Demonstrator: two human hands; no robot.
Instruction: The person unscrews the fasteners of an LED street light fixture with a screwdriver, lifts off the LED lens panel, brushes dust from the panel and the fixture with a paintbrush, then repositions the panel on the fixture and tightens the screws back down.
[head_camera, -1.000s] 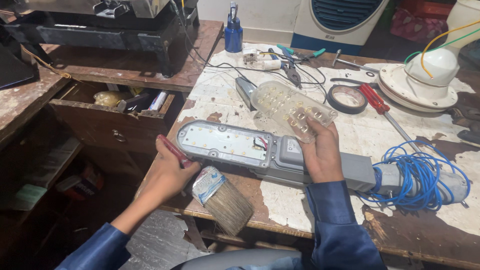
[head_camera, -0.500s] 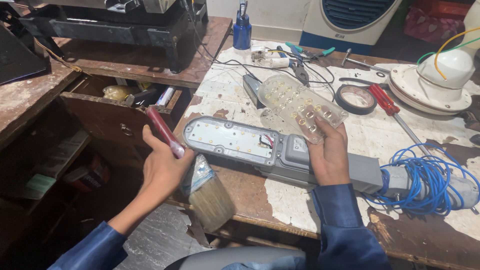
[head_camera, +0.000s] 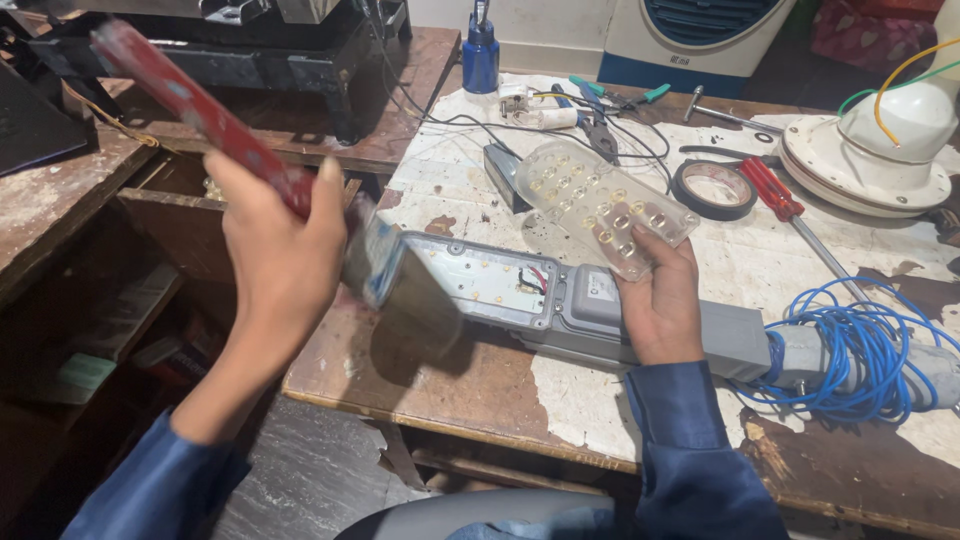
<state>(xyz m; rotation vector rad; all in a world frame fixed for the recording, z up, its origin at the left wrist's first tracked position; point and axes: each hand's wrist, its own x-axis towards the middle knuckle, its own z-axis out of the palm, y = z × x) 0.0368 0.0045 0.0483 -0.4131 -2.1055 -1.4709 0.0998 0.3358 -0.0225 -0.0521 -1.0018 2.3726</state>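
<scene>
My left hand grips a paintbrush with a red handle; its blurred bristles hang over the left end of a grey lamp housing lying on the worn table. My right hand rests on the housing's middle and holds a clear plastic lens cover with round bumps, tilted up above the housing. Inside the housing a pale board and red and black wires show.
A blue cable coil lies at the right, with a red-handled screwdriver, black tape roll and white lamp base behind. Pliers and a blue bottle stand at the back. An open wooden drawer sits left.
My left hand has swung the paintbrush up and over, from beside the table edge to above the housing's left end. My right hand stays on the housing with the lens cover.
</scene>
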